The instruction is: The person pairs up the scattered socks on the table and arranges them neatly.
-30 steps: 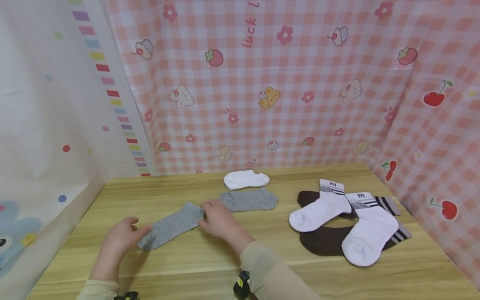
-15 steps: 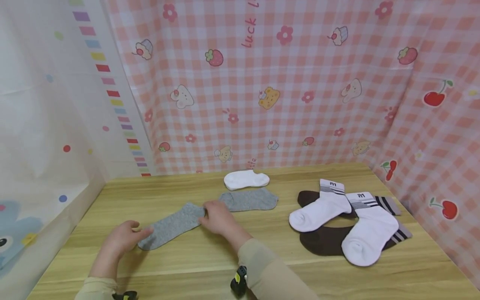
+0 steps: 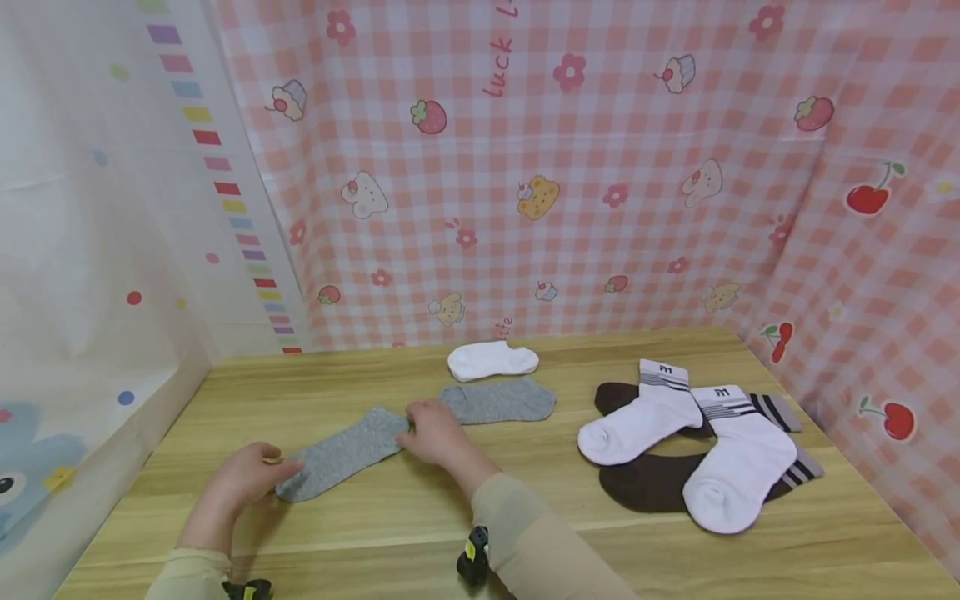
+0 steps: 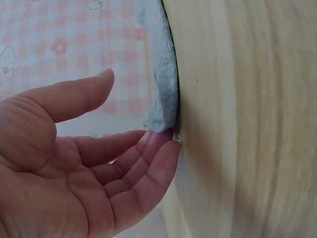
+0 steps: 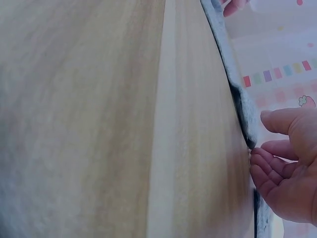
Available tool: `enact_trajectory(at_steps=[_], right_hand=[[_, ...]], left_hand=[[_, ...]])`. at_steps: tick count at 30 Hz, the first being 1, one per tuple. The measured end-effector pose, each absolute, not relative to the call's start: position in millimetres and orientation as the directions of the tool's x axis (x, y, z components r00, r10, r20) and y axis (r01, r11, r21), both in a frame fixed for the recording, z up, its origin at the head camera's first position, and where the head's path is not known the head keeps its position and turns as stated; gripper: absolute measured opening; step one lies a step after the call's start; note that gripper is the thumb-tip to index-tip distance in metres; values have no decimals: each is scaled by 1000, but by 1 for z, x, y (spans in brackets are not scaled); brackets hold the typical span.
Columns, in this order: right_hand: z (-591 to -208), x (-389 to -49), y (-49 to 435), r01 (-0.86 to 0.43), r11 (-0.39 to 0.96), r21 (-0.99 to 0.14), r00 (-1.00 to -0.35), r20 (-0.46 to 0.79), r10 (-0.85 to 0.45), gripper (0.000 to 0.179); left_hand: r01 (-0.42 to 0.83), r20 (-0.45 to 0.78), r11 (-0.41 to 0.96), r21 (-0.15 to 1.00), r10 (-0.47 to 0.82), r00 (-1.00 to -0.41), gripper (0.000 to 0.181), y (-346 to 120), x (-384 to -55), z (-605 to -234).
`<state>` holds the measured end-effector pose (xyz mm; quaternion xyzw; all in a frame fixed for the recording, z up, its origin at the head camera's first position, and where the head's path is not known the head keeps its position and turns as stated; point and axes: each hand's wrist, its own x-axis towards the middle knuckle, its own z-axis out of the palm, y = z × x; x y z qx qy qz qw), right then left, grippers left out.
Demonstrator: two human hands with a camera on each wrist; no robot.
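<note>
A grey ankle sock (image 3: 345, 457) lies slantwise on the table between the two hands. At its near left end is my left hand (image 3: 243, 477); in the left wrist view the fingertips (image 4: 166, 144) touch the sock's end, with the thumb held apart. My right hand (image 3: 438, 435) is at the other, upper right end. The right wrist view shows its fingertips (image 5: 255, 154) right at the sock's edge, its thumb also apart. Just beyond the right hand lies a second grey sock (image 3: 501, 400), its left end partly covered by that hand in the head view.
A white low-cut sock (image 3: 492, 361) lies behind the second grey one. On the right, two white socks with striped cuffs (image 3: 636, 425) overlap two dark brown socks (image 3: 648, 483). Checked cloth (image 3: 465, 275) hangs along the wooden table's (image 3: 360, 550) back edge.
My left hand has shifted slightly, its thumb now over the sock's near end. The right hand and forearm have moved a little. The socks stay where they were.
</note>
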<state>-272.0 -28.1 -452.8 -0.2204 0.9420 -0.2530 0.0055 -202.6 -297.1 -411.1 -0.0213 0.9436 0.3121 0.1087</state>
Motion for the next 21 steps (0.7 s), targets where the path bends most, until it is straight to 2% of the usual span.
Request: enact_trajectory(at_steps=[12, 21], right_hand=[[-455, -271, -33, -377, 831, -409, -923, 94, -373, 24], [-453, -269, -35, -421, 861, -285, -907, 147, -395, 14]], left_hand=[[-141, -227, 775, 616, 3, -974, 45, -299, -207, -419], [-103, -189, 808, 580, 10, -982, 29, -297, -205, -418]])
